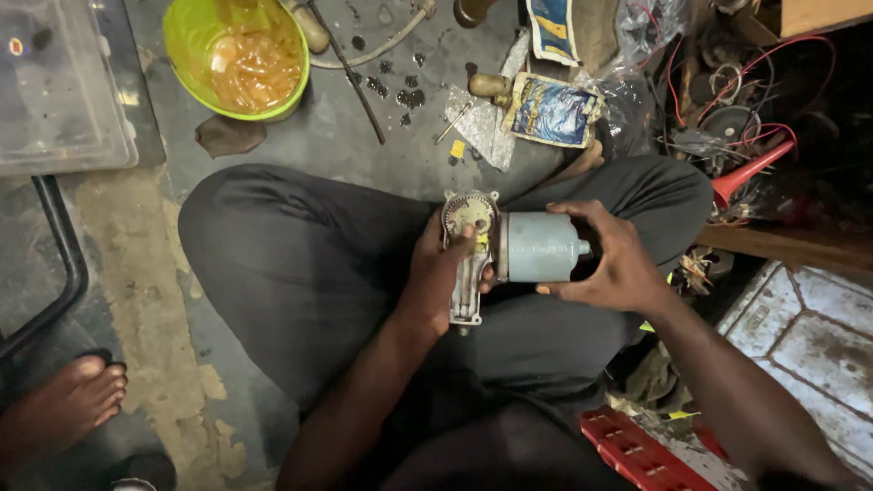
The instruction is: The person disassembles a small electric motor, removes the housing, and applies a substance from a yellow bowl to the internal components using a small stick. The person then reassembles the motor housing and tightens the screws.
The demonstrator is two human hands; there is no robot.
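My left hand [436, 273] grips the gearbox [467, 259], thumb on its gear, while my right hand [614, 259] cups the motor can [538, 246], steadying both over my lap.

From my side the view is dim, with soft light from above that falls mostly on the green bowl [235, 56] and the grey floor [364, 136]. The right edge is in deep shadow. I see slight glare on the metal motor [538, 246]. The corners look a little bent and soft.
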